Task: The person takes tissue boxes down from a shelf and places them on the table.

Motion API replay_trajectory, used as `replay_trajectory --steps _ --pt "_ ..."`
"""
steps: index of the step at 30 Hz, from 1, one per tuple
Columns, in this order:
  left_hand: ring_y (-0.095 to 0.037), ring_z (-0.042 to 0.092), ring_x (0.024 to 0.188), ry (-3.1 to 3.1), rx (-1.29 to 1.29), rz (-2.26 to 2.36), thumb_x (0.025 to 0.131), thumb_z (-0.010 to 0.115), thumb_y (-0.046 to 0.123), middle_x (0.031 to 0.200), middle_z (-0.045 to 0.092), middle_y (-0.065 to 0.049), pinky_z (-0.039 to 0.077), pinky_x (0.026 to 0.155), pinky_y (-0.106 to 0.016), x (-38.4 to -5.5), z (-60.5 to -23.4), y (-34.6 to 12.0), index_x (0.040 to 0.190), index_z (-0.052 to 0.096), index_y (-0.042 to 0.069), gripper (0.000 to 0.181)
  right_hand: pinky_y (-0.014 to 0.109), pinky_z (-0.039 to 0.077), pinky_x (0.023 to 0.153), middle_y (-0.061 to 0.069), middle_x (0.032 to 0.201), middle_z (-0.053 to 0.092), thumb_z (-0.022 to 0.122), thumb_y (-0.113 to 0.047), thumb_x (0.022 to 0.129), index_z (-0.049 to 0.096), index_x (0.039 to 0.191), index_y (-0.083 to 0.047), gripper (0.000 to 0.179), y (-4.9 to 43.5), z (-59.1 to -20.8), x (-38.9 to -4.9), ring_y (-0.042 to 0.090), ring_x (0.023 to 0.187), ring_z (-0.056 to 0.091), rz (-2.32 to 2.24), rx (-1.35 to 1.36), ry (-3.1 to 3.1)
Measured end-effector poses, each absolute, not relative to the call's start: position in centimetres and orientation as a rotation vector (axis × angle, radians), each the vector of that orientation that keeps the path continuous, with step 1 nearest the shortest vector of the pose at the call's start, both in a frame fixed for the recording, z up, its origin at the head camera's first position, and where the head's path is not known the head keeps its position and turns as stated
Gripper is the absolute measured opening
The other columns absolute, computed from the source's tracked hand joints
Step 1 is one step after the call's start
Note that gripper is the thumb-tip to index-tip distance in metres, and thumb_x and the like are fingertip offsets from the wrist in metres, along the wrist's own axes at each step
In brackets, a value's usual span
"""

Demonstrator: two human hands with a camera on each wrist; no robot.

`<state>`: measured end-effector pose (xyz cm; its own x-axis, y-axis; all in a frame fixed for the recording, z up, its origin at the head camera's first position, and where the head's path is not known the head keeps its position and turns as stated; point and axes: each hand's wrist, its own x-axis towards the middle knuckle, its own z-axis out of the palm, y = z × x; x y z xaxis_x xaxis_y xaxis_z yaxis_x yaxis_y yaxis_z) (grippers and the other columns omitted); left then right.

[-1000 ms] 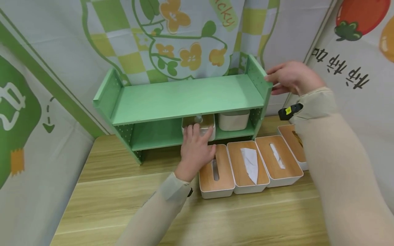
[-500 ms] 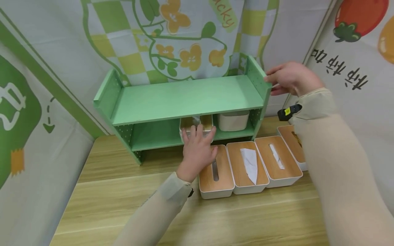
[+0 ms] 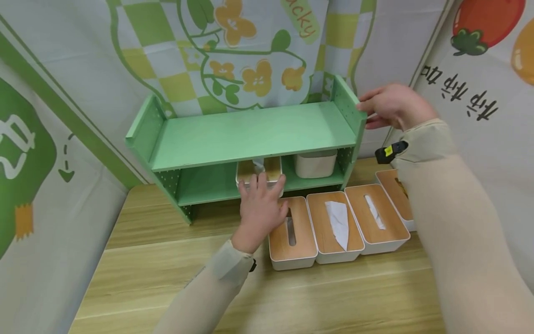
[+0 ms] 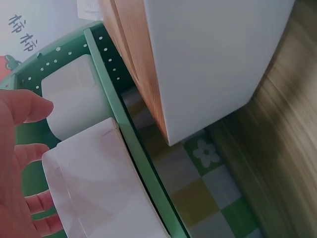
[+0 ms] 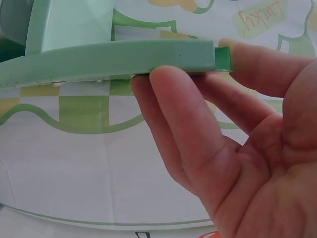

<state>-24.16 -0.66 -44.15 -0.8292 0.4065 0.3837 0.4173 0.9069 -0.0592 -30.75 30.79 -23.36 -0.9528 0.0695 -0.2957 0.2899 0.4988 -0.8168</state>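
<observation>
On the lower level of the green shelf (image 3: pixel 250 132) sits a white tissue box (image 3: pixel 273 168) with a wood-look lid and a tissue sticking out. My left hand (image 3: pixel 259 211) touches its near edge with spread fingers. From the left wrist view, the fingertips (image 4: pixel 37 202) lie against an edge of that box (image 4: pixel 109 183), while the thumb is apart from it. My right hand (image 3: pixel 398 106) grips the upper front of the shelf's right side panel; in the right wrist view, thumb and fingers pinch the panel (image 5: pixel 114 59) between them.
A cream bin (image 3: pixel 315 168) stands at the right of the lower shelf. Several wood-lidded tissue boxes, including one with a bare slot (image 3: pixel 298 253) and one with a white tissue (image 3: pixel 319 236), line the wooden table (image 3: pixel 175 273) in front. Printed cloth walls surround the table.
The tissue box on the lower shelf has slid left, away from the cream bin, with my left hand moving along with it. My right hand stays on the side panel.
</observation>
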Motion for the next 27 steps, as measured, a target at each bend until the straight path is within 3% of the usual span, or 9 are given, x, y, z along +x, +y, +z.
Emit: replay_trajectory --steps 11,27 --pt "-0.043 0.037 0.123 -2.676 -0.572 -0.067 0.09 0.062 0.045 0.136 0.04 -0.022 0.024 0.101 -0.069 -23.5 -44.4 -2.6 0.146 0.047 0.031 0.06 0.034 0.053 0.088 0.014 0.137 0.046 0.056 -0.026 0.104 0.03 0.156 -0.008 0.061 30.8 -23.4 -30.8 0.022 0.108 0.061 -1.419 0.299 2.534" --pt "-0.041 0.036 0.124 -2.704 -0.533 -0.126 0.088 0.066 0.042 0.13 0.043 -0.018 0.02 0.103 -0.069 -21.9 -44.4 -6.2 0.145 0.05 0.031 0.061 0.033 0.053 0.09 0.016 0.137 0.045 0.054 -0.024 0.105 0.028 0.157 -0.006 0.061 30.7 -23.3 -30.7 0.021 0.104 0.063 -1.42 0.287 2.513"
